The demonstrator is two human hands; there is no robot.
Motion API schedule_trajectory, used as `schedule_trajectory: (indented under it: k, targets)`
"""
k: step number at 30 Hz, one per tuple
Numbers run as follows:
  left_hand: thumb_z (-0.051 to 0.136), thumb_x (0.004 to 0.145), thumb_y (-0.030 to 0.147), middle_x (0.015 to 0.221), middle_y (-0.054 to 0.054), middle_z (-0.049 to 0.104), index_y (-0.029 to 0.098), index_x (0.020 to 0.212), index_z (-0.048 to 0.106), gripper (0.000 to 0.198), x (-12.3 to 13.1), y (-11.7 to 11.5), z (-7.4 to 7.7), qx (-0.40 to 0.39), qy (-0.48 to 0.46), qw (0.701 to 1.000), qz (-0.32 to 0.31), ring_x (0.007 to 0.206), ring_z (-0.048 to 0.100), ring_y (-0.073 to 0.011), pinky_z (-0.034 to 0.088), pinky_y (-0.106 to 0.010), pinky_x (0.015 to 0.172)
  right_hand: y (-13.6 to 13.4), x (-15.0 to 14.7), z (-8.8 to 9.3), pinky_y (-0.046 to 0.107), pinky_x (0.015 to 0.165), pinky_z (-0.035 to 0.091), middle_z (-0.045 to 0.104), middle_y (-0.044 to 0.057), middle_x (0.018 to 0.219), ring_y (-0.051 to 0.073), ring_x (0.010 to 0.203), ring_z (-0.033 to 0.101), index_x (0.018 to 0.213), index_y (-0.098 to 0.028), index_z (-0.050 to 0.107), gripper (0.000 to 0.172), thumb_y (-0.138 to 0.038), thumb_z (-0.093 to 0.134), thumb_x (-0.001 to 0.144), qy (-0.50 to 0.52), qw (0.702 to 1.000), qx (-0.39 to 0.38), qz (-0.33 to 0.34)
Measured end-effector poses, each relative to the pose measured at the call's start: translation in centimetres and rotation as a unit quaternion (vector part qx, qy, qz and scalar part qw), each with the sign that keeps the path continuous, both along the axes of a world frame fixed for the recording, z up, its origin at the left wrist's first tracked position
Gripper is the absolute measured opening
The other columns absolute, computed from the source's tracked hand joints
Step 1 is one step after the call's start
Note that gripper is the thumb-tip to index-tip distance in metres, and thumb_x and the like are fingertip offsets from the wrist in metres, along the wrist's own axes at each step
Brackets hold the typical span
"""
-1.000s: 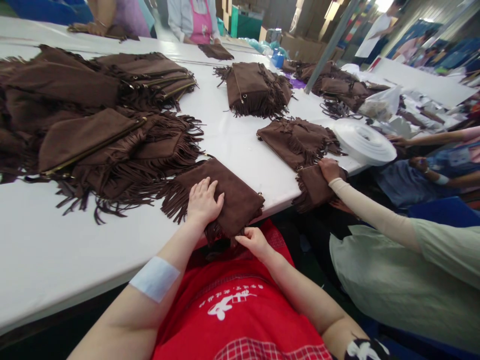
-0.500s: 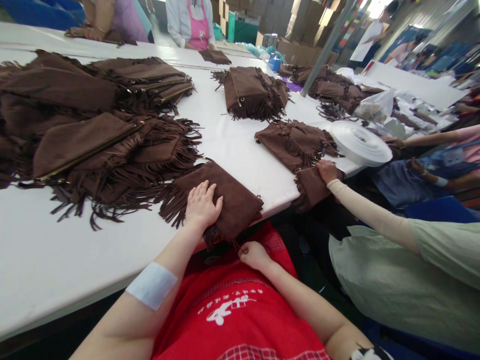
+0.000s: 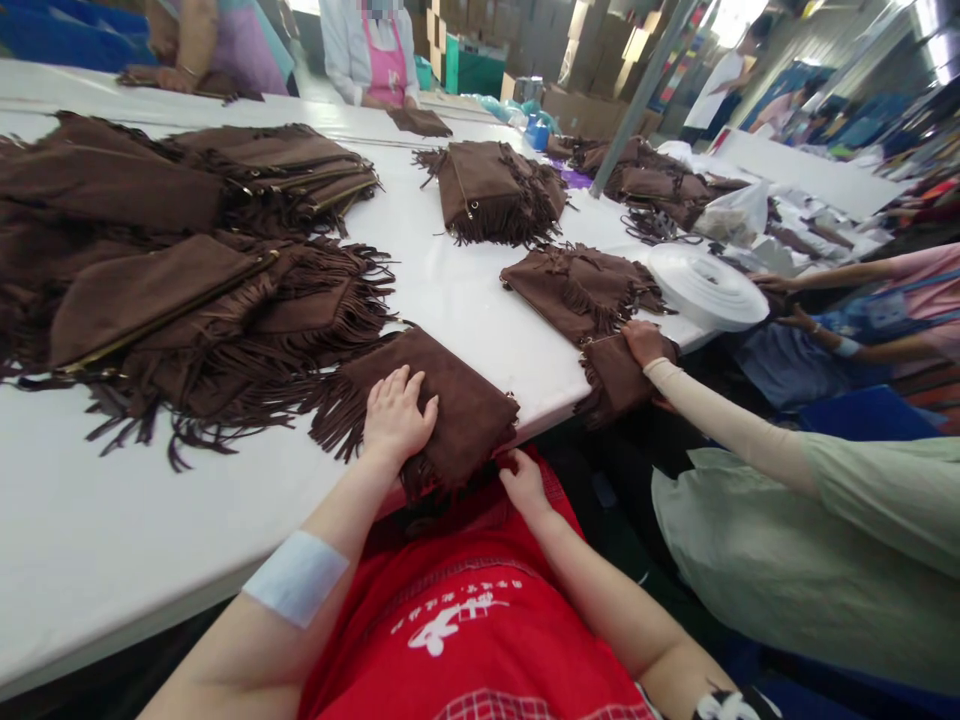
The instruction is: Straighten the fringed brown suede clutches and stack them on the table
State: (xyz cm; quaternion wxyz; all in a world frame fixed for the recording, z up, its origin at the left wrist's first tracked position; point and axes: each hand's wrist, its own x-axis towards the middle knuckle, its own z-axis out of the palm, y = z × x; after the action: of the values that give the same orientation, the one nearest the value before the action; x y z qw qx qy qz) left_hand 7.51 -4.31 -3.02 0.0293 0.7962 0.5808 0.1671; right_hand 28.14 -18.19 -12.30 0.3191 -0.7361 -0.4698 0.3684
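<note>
A dark brown fringed bag (image 3: 461,400) lies at the near edge of the white table, its fringe spread to the left. My left hand (image 3: 399,418) rests flat on the bag with fingers stretched out, pressing on its upper face. Just off the table edge, by the bag's lower right side, is my right hand (image 3: 525,484). Its fingers are curled together close to the bag's edge; whatever is between them is hidden or too small to make out.
Piled fringed bags (image 3: 161,290) lie to the left on the white table (image 3: 315,500), with another stack (image 3: 502,190) farther back. At the right, a co-worker's hand (image 3: 643,343) touches a smaller brown bag (image 3: 615,375). Beyond it sits a white roll (image 3: 709,285).
My right hand has moved up and slightly right, from below a thin dangling strand to the bag's lower right edge. My left hand stays flat on the bag. The view has shifted slightly.
</note>
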Motion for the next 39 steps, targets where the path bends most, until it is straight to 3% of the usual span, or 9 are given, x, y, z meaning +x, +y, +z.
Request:
schedule_trajectory:
  k: [3, 6, 9, 15, 21, 23, 29, 36, 39]
  targets:
    - [0.037, 0.094, 0.047, 0.151, -0.016, 0.045, 0.014, 0.139, 0.051, 0.058, 0.1, 0.1, 0.0, -0.005, 0.002, 1.000, -0.003, 0.139, 0.040, -0.0292, 0.028, -0.048, 0.118, 0.7, -0.1, 2.2, 0.032, 0.091, 0.051, 0.071, 0.008, 0.104, 0.021, 0.097, 0.065, 0.100, -0.017, 0.062, 0.033, -0.020, 0.054, 0.069, 0.199, 0.974, 0.090, -0.051]
    - [0.037, 0.094, 0.047, 0.151, -0.016, 0.044, 0.014, 0.139, 0.052, 0.058, 0.1, 0.1, 0.0, -0.006, 0.000, 1.000, -0.003, 0.139, 0.039, -0.0295, 0.028, -0.048, 0.118, 0.8, -1.2, 4.3, 0.035, 0.092, 0.051, 0.073, 0.006, 0.100, 0.023, 0.096, 0.065, 0.097, -0.017, 0.066, 0.034, -0.028, 0.066, 0.065, 0.381, 0.921, 0.069, 0.031]
    - [0.037, 0.093, 0.047, 0.151, -0.015, 0.044, 0.014, 0.139, 0.052, 0.058, 0.1, 0.1, 0.0, -0.006, -0.009, 1.000, -0.002, 0.140, 0.039, -0.0292, 0.027, -0.047, 0.119, 0.9, -2.3, 5.4, 0.034, 0.087, 0.052, 0.074, 0.005, 0.094, 0.022, 0.089, 0.066, 0.094, -0.016, 0.069, 0.036, -0.032, 0.074, 0.062, 0.424, 0.901, 0.021, 0.089]
    - [0.038, 0.093, 0.046, 0.150, -0.015, 0.045, 0.014, 0.138, 0.052, 0.057, 0.1, 0.0, 0.2, -0.011, -0.003, 1.000, -0.002, 0.140, 0.039, -0.0288, 0.026, -0.047, 0.119, 0.0, -2.9, 4.2, 0.024, 0.056, 0.048, 0.065, 0.001, 0.058, 0.013, 0.052, 0.058, 0.074, -0.014, 0.070, 0.017, -0.022, 0.055, 0.073, 0.270, 0.941, -0.113, 0.170]
    - [0.037, 0.094, 0.045, 0.150, -0.014, 0.045, 0.014, 0.138, 0.052, 0.056, 0.1, 0.0, 0.3, -0.008, 0.002, 1.000, -0.004, 0.139, 0.041, -0.0283, 0.028, -0.046, 0.118, -2.8, -3.1, 1.5, 0.024, 0.064, 0.048, 0.064, 0.000, 0.053, 0.016, 0.057, 0.063, 0.061, -0.019, 0.072, 0.023, -0.019, 0.055, 0.077, 0.054, 0.937, -0.184, 0.292]
    - [0.037, 0.094, 0.046, 0.150, -0.014, 0.046, 0.016, 0.139, 0.052, 0.056, 0.1, 0.1, 0.2, -0.006, 0.007, 1.000, -0.002, 0.139, 0.040, -0.0278, 0.028, -0.046, 0.118, -2.8, -2.7, 0.7, 0.024, 0.069, 0.049, 0.070, 0.002, 0.064, 0.017, 0.066, 0.066, 0.067, -0.019, 0.074, 0.025, -0.021, 0.054, 0.081, 0.049, 0.943, -0.188, 0.270]
    - [0.037, 0.094, 0.047, 0.151, -0.013, 0.044, 0.017, 0.139, 0.052, 0.056, 0.1, 0.1, 0.2, -0.009, 0.009, 1.000, -0.002, 0.140, 0.040, -0.0275, 0.028, -0.046, 0.118, -0.5, -0.5, 0.2, 0.027, 0.086, 0.052, 0.073, 0.009, 0.111, 0.020, 0.100, 0.068, 0.113, -0.015, 0.067, 0.042, -0.010, 0.055, 0.073, 0.052, 0.995, -0.063, 0.057]
    - [0.036, 0.094, 0.047, 0.150, -0.014, 0.045, 0.015, 0.139, 0.052, 0.057, 0.0, 0.1, -0.2, 0.002, 0.003, 1.000, -0.003, 0.140, 0.039, -0.0278, 0.027, -0.045, 0.119, -1.2, -0.2, -1.2, 0.032, 0.077, 0.051, 0.070, 0.004, 0.064, 0.021, 0.070, 0.067, 0.057, -0.019, 0.067, 0.022, -0.003, 0.054, 0.065, -0.014, 0.984, -0.150, 0.091]
    - [0.036, 0.094, 0.047, 0.150, -0.014, 0.045, 0.015, 0.139, 0.051, 0.057, 0.0, 0.1, -0.2, 0.000, 0.005, 1.000, -0.005, 0.140, 0.039, -0.0279, 0.027, -0.045, 0.119, -1.5, 0.1, -1.6, 0.033, 0.079, 0.051, 0.072, 0.006, 0.071, 0.022, 0.075, 0.069, 0.064, -0.018, 0.068, 0.023, -0.004, 0.051, 0.066, -0.009, 0.988, -0.143, 0.062]
